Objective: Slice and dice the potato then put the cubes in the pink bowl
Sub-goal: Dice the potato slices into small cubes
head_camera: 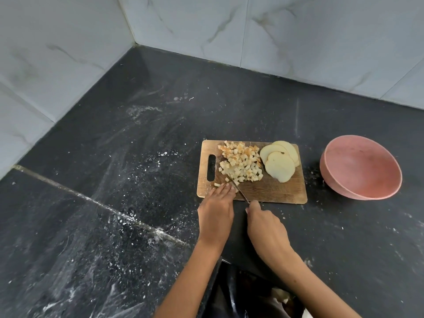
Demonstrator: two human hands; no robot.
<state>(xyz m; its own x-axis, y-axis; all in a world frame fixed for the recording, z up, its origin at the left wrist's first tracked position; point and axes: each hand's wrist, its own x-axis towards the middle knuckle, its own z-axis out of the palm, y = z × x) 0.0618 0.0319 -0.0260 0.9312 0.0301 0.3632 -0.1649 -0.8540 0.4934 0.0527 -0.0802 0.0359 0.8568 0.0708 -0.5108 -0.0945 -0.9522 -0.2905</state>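
A left hand (216, 204) lies flat at the near-left corner of a wooden cutting board (275, 191), fingers straight and pressed together, their tips on the board just short of a heap of small, pale potato cubes (241, 164) — one stray cube sits just beside the fingertips. A thin knife (239, 191) runs slantwise along the right edge of that hand, its tip reaching the near rim of the heap; the right hand (266, 228) curls closed around the handle, just off the board's near edge. Farther right on the board, several smooth oval potato slices (280, 162) overlap one another, touching the heap's far-right side. Clear of the board to the right, a round matte pink bowl (361, 167) stands on the speckled black stone counter (114, 203) — no cubes show inside it.
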